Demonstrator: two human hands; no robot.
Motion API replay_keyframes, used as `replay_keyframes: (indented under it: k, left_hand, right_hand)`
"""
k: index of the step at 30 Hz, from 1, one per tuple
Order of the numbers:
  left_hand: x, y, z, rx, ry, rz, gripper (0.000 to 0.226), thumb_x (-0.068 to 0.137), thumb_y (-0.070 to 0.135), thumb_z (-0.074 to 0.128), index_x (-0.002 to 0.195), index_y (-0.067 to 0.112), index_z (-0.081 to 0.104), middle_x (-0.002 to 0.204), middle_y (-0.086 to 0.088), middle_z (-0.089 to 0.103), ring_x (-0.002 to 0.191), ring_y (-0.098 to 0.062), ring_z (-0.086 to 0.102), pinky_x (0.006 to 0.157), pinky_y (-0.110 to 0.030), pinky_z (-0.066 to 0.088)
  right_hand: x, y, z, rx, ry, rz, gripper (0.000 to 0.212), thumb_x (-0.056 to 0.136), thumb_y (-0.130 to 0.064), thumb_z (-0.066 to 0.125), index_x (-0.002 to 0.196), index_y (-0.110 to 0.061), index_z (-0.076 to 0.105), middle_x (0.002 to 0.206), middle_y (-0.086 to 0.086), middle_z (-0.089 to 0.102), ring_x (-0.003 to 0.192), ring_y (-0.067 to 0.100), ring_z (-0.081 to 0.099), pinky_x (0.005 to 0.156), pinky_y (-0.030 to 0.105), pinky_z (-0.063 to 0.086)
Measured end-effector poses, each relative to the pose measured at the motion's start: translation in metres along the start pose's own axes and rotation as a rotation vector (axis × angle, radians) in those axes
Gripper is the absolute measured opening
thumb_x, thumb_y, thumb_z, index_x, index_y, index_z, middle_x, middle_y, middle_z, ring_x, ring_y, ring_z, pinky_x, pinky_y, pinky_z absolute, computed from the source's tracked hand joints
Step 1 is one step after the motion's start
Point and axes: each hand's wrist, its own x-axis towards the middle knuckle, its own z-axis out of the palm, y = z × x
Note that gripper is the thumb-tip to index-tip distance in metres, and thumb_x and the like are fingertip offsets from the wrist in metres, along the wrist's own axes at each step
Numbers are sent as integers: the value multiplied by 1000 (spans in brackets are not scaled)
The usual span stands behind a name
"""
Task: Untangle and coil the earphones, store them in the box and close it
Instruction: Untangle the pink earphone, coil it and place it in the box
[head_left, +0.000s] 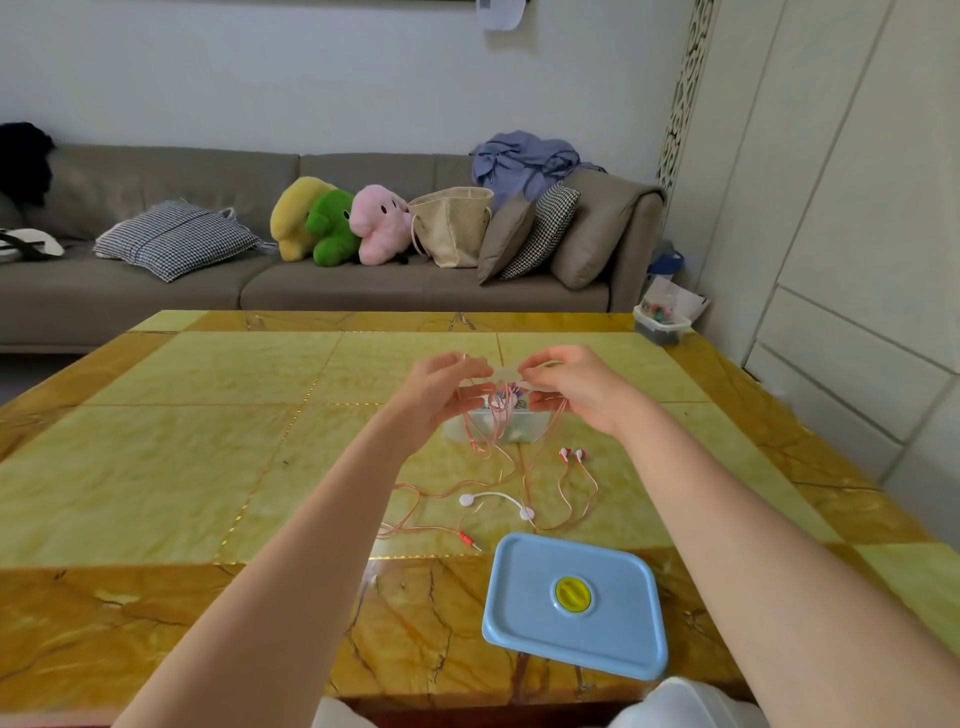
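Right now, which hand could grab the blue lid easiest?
The right hand, probably. The blue lid lies on the table under the right forearm, nearer that side. Both hands pinch the pink earphone cable, the left hand farther from the lid.

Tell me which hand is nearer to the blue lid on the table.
Right. The right hand is raised beyond the blue lid, roughly in line with it, pinching the pink earphone cable. The left hand pinches the same cable further to the left.

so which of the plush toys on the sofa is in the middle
The green plush toy. It sits between the yellow plush toy on its left and the pink plush toy on its right.
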Motion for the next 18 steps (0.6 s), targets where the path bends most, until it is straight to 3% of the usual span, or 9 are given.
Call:
replay_keyframes:
  k: [3, 6, 11, 15, 18]
  left_hand:
    - [-2, 0, 0, -10, -89, 25, 5, 88, 4, 59, 88, 9, 57, 97, -7, 66, 84, -15, 65, 76, -20, 56]
    - [-3, 1, 5, 45, -140, 58, 13, 88, -2, 58, 93, 10, 59, 89, -5, 67, 78, -13, 64, 76, -21, 55]
    - [0, 3, 12, 69, -22, 100, 10, 88, -1, 58, 86, 7, 62, 79, -7, 63, 67, -11, 61, 70, -18, 55]
    - [-1, 6, 14, 24, 62, 89, 8, 88, 3, 60, 80, 6, 62, 78, -7, 63, 70, -12, 61, 76, -22, 55]
    - [-2, 9, 15, 94, 118, 87, 9, 88, 6, 61, 79, 7, 61, 78, -7, 63, 68, -13, 60, 69, -20, 55]
  right_hand:
    - [4, 2, 0, 57, 15, -7, 14, 90, 3, 54, 81, -7, 57, 78, 12, 60, 60, 17, 57, 53, 22, 52]
    - [5, 3, 2, 74, -1, -21, 13, 90, 3, 54, 82, -7, 57, 82, 13, 58, 66, 20, 59, 58, 24, 54]
    - [2, -3, 6, 53, -53, -58, 12, 93, 1, 51, 84, -7, 55, 85, 12, 56, 71, 20, 58, 66, 28, 52]
    - [-2, -7, 6, 84, -162, -48, 24, 97, -24, 48, 88, -4, 57, 80, 7, 59, 70, 17, 58, 71, 30, 50]
    - [-6, -6, 6, -56, -166, -110, 21, 89, -24, 61, 84, -3, 59, 71, 4, 59, 68, 16, 56, 71, 27, 50]
